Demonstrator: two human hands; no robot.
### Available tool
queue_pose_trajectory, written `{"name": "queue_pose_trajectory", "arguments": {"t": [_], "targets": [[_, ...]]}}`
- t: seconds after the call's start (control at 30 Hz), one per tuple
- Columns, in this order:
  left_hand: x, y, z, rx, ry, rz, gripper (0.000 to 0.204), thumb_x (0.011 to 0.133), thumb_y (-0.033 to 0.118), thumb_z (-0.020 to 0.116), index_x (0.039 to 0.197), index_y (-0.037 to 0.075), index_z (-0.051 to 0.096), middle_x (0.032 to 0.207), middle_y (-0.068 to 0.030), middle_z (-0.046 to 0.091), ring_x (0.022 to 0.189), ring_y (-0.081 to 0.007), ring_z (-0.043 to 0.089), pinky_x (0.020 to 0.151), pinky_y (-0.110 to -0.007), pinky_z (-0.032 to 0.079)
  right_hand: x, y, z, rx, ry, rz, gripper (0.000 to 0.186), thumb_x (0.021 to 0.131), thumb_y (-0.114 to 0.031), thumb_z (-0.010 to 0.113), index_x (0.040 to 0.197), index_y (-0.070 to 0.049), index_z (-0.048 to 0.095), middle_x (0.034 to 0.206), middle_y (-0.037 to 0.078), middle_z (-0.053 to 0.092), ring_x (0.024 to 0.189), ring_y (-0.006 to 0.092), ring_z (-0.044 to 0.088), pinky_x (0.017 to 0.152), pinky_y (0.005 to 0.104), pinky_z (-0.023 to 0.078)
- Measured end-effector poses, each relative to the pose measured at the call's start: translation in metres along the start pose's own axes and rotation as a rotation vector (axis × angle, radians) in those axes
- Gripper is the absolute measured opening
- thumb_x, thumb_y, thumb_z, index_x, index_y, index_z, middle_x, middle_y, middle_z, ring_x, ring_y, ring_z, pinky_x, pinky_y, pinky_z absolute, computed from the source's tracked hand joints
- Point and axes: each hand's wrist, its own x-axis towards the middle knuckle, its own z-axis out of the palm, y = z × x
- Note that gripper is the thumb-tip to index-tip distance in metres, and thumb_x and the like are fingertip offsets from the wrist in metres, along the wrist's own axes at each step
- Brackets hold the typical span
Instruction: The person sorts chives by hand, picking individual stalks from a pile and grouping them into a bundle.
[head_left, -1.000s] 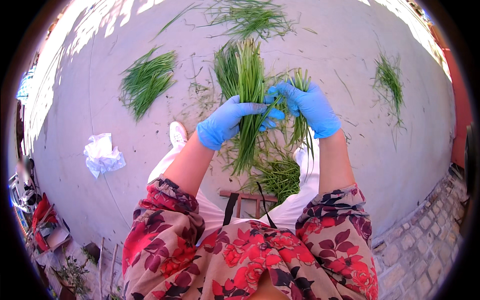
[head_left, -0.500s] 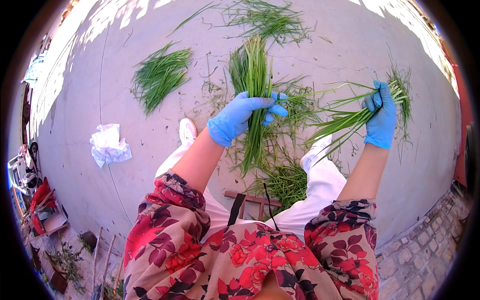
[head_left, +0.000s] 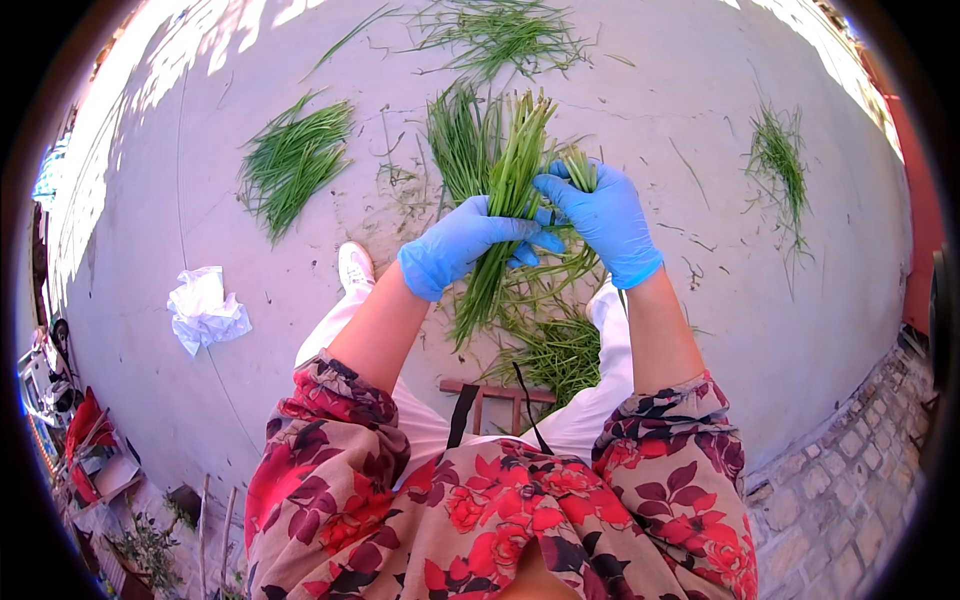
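Green chive-like stalks (head_left: 518,165), thick and tilted, are gripped in the left hand (head_left: 458,243) above the concrete floor (head_left: 800,370); just beside them, the right hand (head_left: 610,228) is closed around a smaller bundle (head_left: 579,170). Both should be light, fairly stiff where paler, limp and easily bruised elsewhere, so best clasped gently mid-length.

Floor: we are viewing pale grey concrete (head_left: 780,330), a thin seam (head_left: 181,180) running along its left side.
Light: bright sun (head_left: 130,95) is striking the floor's far corners, shade covering its middle.
Right edge: a red wall (head_left: 926,220) is rising.
Near right corner: stone paving (head_left: 850,460) is showing.
Near left corner: a leafy plant (head_left: 148,550) is standing.
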Motion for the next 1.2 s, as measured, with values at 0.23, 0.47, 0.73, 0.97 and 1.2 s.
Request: {"name": "queue_pose_trajectory", "arguments": {"t": [0.23, 0.47, 0.73, 0.97, 1.2], "targets": [[-0.001, 0.008, -0.008, -0.023, 0.144, -0.005, 0.028, 0.087, 0.016, 0.057, 0.109, -0.002, 0.054, 0.106, -0.0126, 0.061, 0.074, -0.0118, 0.060, 0.057, -0.021, 0.046, 0.010, 0.017, -0.017, -0.125, 0.226, -0.116, 0.021, 0.080, -0.022, 0.067, 0.084, -0.002, 0.067, 0.067, 0.005, 0.064, 0.061, 0.0070, 0.055, 0.058, 0.0248, 0.044], [-0.003, 0.008, -0.010, -0.072, 0.142, 0.008, 0.030, 0.088, 0.016, 0.057, 0.111, -0.003, 0.053, 0.109, -0.0135, 0.060, 0.081, -0.0144, 0.063, 0.055, -0.021, 0.045, 0.016, 0.006, -0.031, -0.028, 0.435, 0.077, 0.026, 0.077, -0.027, 0.071, 0.082, -0.002, 0.068, 0.061, -0.001, 0.057, 0.052, 0.0051, 0.043, 0.048, 0.0232, 0.035], [-0.001, 0.004, -0.003, -0.131, 0.117, -0.025, 0.033, 0.087, 0.017, 0.058, 0.113, -0.002, 0.053, 0.111, -0.0150, 0.059, 0.086, -0.0195, 0.063, 0.069, -0.024, 0.050, 0.007, 0.003, -0.006, 0.280, -0.038, 0.140, 0.025, 0.084, -0.029, 0.062, 0.087, -0.004, 0.066, 0.063, -0.002, 0.053, 0.051, 0.0065, 0.043, 0.048, 0.0213, 0.036], [-0.004, 0.003, -0.004, 0.010, -0.015, -0.125, 0.038, 0.085, 0.018, 0.059, 0.118, -0.001, 0.052, 0.104, -0.0135, 0.063, 0.083, -0.0172, 0.063, 0.072, -0.027, 0.050, 0.012, 0.011, -0.004, 0.248, -0.024, 0.210, 0.024, 0.082, -0.027, 0.064, 0.085, -0.004, 0.065, 0.060, -0.002, 0.052, 0.049, 0.0070, 0.042, 0.046, 0.0221, 0.034], [-0.005, 0.006, 0.000, -0.057, 0.032, -0.062, 0.030, 0.086, 0.018, 0.060, 0.112, 0.004, 0.057, 0.096, -0.0103, 0.066, 0.076, -0.0137, 0.063, 0.066, -0.025, 0.050, 0.009, 0.005, -0.008, 0.293, -0.021, 0.214, 0.021, 0.076, -0.025, 0.070, 0.082, -0.005, 0.066, 0.057, -0.003, 0.050, 0.045, 0.0057, 0.039, 0.042, 0.0221, 0.031]]}}
